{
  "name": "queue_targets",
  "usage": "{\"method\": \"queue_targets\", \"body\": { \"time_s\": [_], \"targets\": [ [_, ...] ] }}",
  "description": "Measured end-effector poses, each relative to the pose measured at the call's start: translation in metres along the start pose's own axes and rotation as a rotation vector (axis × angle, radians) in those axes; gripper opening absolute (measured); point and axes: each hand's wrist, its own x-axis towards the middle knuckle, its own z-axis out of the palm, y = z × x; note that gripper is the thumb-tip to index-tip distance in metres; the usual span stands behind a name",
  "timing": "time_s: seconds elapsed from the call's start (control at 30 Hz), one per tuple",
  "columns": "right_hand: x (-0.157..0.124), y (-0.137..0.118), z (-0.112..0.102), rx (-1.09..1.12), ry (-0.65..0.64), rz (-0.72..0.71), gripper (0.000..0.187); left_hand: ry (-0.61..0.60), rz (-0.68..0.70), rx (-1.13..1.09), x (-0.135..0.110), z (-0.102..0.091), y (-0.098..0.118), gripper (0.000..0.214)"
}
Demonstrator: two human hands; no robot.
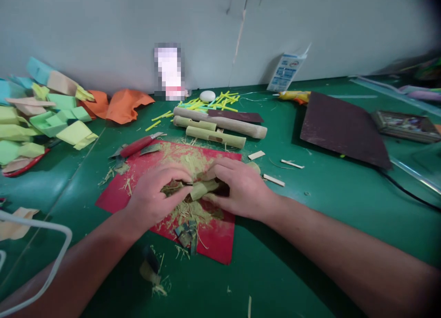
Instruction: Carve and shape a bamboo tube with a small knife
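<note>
Fingers (pixel 222 171) of right hand (pixel 246 189) curled closed round a short tube (pixel 202 189), thumb on near side. Left hand (pixel 149 194): thumb and fingertip almost meeting at tube's left end, something dark between them; can't tell what, or whether gripped. Tube is over middle of red sheet (pixel 220 242), dust (pixel 193 159) and shavings around. Knife (pixel 139 145) at sheet's far left edge. Three longer tubes (pixel 220 136) just beyond sheet. Paper pieces (pixel 77 134) far left, brown sheet (pixel 341 129) right, all on green table (pixel 275 272).
</note>
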Motion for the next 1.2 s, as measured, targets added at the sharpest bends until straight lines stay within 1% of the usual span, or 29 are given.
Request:
{"method": "queue_targets", "body": {
  "time_s": [0.17, 0.23, 0.3, 0.37, 0.5, 0.57, 0.63, 0.73, 0.97, 1.07, 1.13, 1.2],
  "targets": [
    [-0.0009, 0.0017, 0.0009, 0.015, -0.002, -0.012, 0.023, -0.007, 0.002, 0.067, 0.0009, -0.0005, -0.0006, 0.006],
    [-0.001, 0.0018, 0.0008, 0.014, -0.006, -0.012, 0.023, -0.001, -0.031, 0.097, 0.0003, -0.0006, -0.0012, 0.01],
    [-0.0009, 0.0016, 0.0007, 0.012, -0.011, -0.007, 0.023, 0.01, -0.106, 0.078, -0.0011, -0.0001, -0.0011, 0.013],
    [-0.0008, 0.0013, 0.0005, 0.011, -0.01, -0.004, 0.022, 0.025, -0.202, -0.016, -0.0025, 0.0011, -0.0003, 0.013],
    [-0.0008, 0.0013, 0.0006, 0.01, -0.007, -0.008, 0.022, 0.055, -0.384, -0.329, -0.0034, 0.0044, 0.0009, 0.01],
    [-0.0007, 0.0015, 0.0008, 0.01, -0.008, -0.01, 0.022, 0.053, -0.436, -0.438, -0.0033, 0.0057, 0.0001, 0.012],
    [-0.0006, 0.0016, 0.0008, 0.01, -0.011, -0.012, 0.022, 0.041, -0.457, -0.484, -0.0035, 0.0065, -0.0014, 0.013],
    [-0.0004, 0.0015, 0.0003, 0.008, -0.017, -0.012, 0.022, 0.029, -0.445, -0.451, -0.0045, 0.0067, -0.002, 0.015],
    [-0.0002, 0.0015, -0.0003, 0.005, -0.001, -0.016, 0.025, 0.062, -0.344, -0.077, -0.0059, 0.0031, 0.0056, 0.017],
    [-0.0002, 0.0018, 0.0002, 0.008, 0.001, -0.022, 0.025, 0.059, -0.234, 0.003, -0.0051, 0.002, 0.0049, 0.012],
    [-0.0002, 0.002, 0.0006, 0.008, 0.006, -0.02, 0.024, 0.031, -0.157, 0.015, -0.0043, 0.002, 0.0036, 0.01],
    [-0.0003, 0.0023, 0.0009, 0.01, 0.011, -0.021, 0.024, 0.003, -0.115, 0.005, -0.0036, 0.0023, 0.0031, 0.009]
  ]
}}
